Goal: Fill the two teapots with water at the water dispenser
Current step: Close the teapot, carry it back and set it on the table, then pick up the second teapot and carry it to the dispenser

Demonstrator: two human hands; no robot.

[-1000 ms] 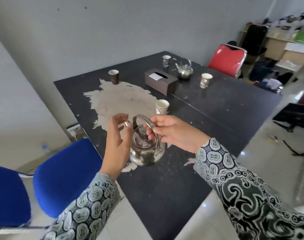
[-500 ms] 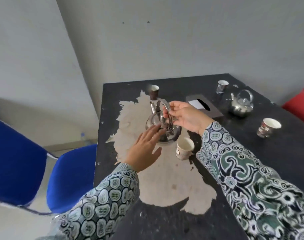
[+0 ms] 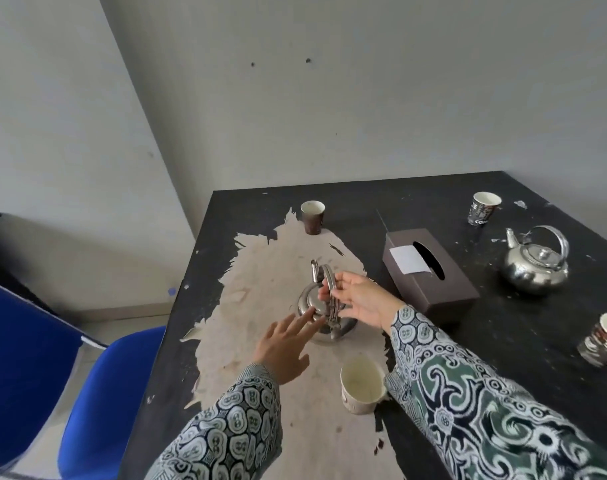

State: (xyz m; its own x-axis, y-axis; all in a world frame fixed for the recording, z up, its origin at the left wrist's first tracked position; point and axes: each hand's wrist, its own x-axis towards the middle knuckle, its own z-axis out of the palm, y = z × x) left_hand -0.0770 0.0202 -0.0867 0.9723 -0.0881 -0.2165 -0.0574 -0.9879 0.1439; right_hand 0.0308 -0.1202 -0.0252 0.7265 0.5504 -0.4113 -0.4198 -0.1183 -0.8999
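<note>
A small silver teapot (image 3: 312,301) stands on the worn pale patch of the black table (image 3: 503,358). My right hand (image 3: 362,299) grips its arched handle from the right. My left hand (image 3: 284,344) is open, its fingertips touching the lid. A second silver teapot (image 3: 535,266) with its handle upright sits at the far right of the table, away from both hands. No water dispenser is in view.
A brown tissue box (image 3: 430,278) lies between the two teapots. Several paper cups stand around: one (image 3: 362,384) just under my right forearm, one (image 3: 312,216) at the back, one (image 3: 484,207) far right, one (image 3: 603,344) at the right edge. Blue chairs (image 3: 98,393) are at the left.
One second ago I held the teapot up in the air in both hands; now it rests on the table further in, my right hand still on the handle and my left fingers on the lid.
</note>
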